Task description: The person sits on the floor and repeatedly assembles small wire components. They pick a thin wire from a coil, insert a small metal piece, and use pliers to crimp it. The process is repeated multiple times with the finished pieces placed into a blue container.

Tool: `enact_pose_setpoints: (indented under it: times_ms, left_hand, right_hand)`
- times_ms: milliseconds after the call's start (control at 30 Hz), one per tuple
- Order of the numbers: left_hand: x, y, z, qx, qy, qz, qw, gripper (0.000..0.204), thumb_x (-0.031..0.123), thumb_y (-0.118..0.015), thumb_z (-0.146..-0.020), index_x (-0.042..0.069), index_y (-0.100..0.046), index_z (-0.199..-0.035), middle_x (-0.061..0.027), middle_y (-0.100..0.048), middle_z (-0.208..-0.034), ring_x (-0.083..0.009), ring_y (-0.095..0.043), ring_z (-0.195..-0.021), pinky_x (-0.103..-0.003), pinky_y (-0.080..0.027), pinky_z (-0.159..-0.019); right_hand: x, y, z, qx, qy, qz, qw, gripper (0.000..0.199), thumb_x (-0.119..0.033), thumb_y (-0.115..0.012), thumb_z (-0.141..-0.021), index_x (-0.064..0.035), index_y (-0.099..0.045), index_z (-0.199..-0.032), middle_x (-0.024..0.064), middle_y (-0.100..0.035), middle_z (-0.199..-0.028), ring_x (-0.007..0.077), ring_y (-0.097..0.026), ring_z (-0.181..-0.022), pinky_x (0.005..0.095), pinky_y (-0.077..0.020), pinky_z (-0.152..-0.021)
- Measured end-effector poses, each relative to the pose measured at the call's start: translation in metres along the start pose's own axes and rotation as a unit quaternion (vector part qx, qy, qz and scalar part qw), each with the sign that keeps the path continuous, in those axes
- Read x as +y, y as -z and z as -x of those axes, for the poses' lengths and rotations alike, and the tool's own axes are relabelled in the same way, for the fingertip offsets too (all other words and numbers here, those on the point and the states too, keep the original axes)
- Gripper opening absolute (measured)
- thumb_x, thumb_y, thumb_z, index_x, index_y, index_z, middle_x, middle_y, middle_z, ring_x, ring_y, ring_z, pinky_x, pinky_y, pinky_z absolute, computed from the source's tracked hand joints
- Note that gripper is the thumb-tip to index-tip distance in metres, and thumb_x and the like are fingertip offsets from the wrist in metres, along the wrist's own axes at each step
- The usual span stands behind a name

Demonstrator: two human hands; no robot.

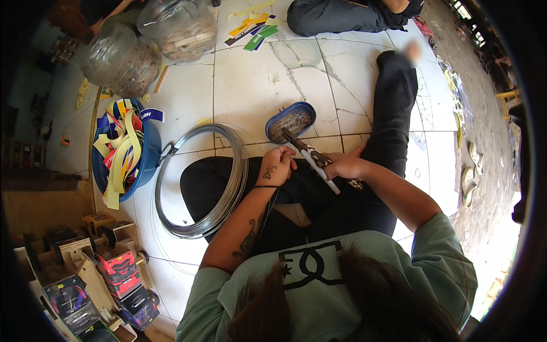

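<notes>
My left hand (277, 164) is closed, its fingers pinched together close to the tool's side; what they hold is too small to make out. My right hand (345, 167) grips a long two-handled cutter-like tool (309, 157) with dark jaws and a pale handle. The jaws point away from me, at the near rim of a blue oval dish (290, 122) filled with short thin metal pieces. A large coil of grey metal wire (166, 200) leans over my bent left leg, left of my left forearm. Loose strands stick out from the coil.
A blue bucket (149, 162) of coloured strips stands left of the coil. Clear filled bags (181, 34) lie far left, flat strips (250, 28) at the far middle. Wooden pieces with boxes (118, 271) crowd the near left. Another person's leg (336, 17) is opposite; sandals (470, 185) lie right.
</notes>
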State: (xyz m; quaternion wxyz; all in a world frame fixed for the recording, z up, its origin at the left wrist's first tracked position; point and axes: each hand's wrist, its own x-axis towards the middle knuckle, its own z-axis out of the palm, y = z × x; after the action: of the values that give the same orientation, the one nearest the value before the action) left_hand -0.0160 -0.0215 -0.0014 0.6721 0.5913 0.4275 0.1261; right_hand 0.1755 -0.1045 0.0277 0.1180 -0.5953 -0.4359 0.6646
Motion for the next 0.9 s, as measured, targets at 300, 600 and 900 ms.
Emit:
enact_pose_setpoints:
  times_ms: [300,600,900]
  left_hand:
    - [-0.002,0.003,-0.002,-0.011,-0.016,-0.01,1.0,0.021,0.009,-0.038,-0.087,-0.005,-0.052,-0.093,-0.0072,-0.054,-0.06,-0.0095,-0.043,-0.039,-0.022,-0.035,-0.038]
    - [-0.003,0.001,0.012,-0.048,0.057,-0.099,0.992,0.019,0.01,-0.039,-0.087,-0.003,-0.052,-0.086,-0.0083,-0.056,-0.058,-0.0117,-0.046,-0.038,-0.024,-0.037,-0.039]
    - [-0.017,0.0,0.005,-0.007,0.015,-0.15,0.989,0.021,0.013,-0.041,-0.086,-0.001,-0.056,-0.081,-0.006,-0.056,-0.055,-0.0117,-0.047,-0.041,-0.025,-0.037,-0.042]
  right_hand:
    - [0.012,-0.006,-0.012,0.014,-0.028,-0.077,0.997,0.033,-0.011,-0.052,-0.068,0.0046,-0.051,-0.096,0.0118,-0.058,-0.078,0.0191,-0.057,-0.072,0.0284,-0.0446,-0.065]
    - [0.029,0.005,-0.035,0.136,-0.056,-0.026,0.989,0.027,-0.015,-0.055,-0.067,0.0032,-0.052,-0.087,0.0093,-0.055,-0.066,0.0171,-0.054,-0.056,0.0299,-0.044,-0.051]
    - [0.028,0.004,-0.046,0.131,-0.094,-0.006,0.987,0.029,-0.014,-0.055,-0.065,0.0043,-0.051,-0.087,0.0115,-0.053,-0.063,0.019,-0.051,-0.05,0.0322,-0.0429,-0.045]
